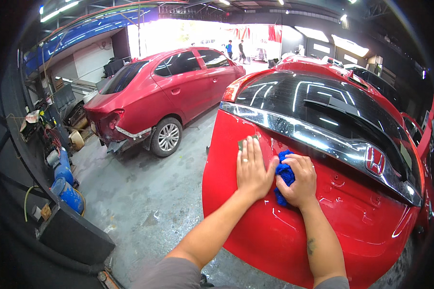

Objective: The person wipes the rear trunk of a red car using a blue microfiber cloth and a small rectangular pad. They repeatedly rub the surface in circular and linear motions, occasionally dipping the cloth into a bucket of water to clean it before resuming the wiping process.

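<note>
My left hand (251,167) lies flat on the red tailgate (226,192) of a car, fingers stretched out. A small dark greenish-brown piece, perhaps sandpaper (254,138), sticks out at its fingertips; the rest is hidden under the fingers. Beside it, my right hand (301,182) is closed around a crumpled blue cloth (286,173) resting against the same panel. Drops of water and wet streaks show on the red paint near both hands. Just above them runs a shiny chrome trim strip (299,129), under the dark rear window (294,96).
Another red car (178,91) stands to the left, its rear bumper off. Blue drums (68,194) and a dark metal frame (77,231) line the left side. Wet grey floor (145,192) lies between the cars. Two people (241,51) walk near the bright opening at the back.
</note>
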The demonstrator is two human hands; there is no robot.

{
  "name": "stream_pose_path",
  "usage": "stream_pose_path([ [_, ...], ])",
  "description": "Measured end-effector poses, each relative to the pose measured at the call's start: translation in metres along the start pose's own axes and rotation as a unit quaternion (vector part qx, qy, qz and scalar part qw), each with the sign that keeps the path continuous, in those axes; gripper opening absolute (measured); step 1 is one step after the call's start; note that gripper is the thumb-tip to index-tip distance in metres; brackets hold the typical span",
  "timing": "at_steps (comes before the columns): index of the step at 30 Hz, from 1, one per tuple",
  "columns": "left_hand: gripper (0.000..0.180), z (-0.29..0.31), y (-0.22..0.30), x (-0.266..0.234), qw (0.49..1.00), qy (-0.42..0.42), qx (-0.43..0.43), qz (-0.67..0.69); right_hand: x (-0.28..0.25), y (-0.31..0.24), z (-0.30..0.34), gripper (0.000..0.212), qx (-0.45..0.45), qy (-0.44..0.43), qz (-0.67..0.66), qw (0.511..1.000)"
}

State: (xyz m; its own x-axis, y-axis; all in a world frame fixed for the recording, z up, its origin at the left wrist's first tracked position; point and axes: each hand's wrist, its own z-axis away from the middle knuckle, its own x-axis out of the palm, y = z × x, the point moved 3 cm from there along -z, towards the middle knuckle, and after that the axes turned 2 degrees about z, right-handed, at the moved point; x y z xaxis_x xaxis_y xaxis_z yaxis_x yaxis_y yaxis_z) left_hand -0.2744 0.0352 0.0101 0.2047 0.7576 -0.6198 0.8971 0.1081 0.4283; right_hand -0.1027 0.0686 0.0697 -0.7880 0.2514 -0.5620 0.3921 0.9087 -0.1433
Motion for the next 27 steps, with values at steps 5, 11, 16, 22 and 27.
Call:
stream_pose_path([
  [5,0.099,-0.095,-0.076,-0.015,0.99,-0.011,-0.137,0.013,-0.001,-0.009,-0.004,0.038,-0.02,0.006,-0.012,1.0],
  [11,0.1,-0.085,-0.048,0.002,0.994,-0.006,-0.108,0.021,-0.001,-0.004,-0.003,0.038,-0.019,0.005,-0.02,1.0],
  [16,0.106,-0.113,-0.086,-0.011,0.988,-0.014,-0.15,0.032,-0.002,-0.007,-0.008,0.039,-0.02,0.007,-0.021,1.0],
  [22,0.11,-0.124,-0.093,-0.017,0.981,-0.045,-0.186,0.043,0.003,-0.006,-0.006,0.039,-0.026,0.003,-0.027,0.999],
  [27,0.11,-0.114,-0.106,-0.018,0.987,-0.038,-0.142,0.062,0.001,-0.007,-0.007,0.038,-0.01,0.001,-0.029,1.0],
])
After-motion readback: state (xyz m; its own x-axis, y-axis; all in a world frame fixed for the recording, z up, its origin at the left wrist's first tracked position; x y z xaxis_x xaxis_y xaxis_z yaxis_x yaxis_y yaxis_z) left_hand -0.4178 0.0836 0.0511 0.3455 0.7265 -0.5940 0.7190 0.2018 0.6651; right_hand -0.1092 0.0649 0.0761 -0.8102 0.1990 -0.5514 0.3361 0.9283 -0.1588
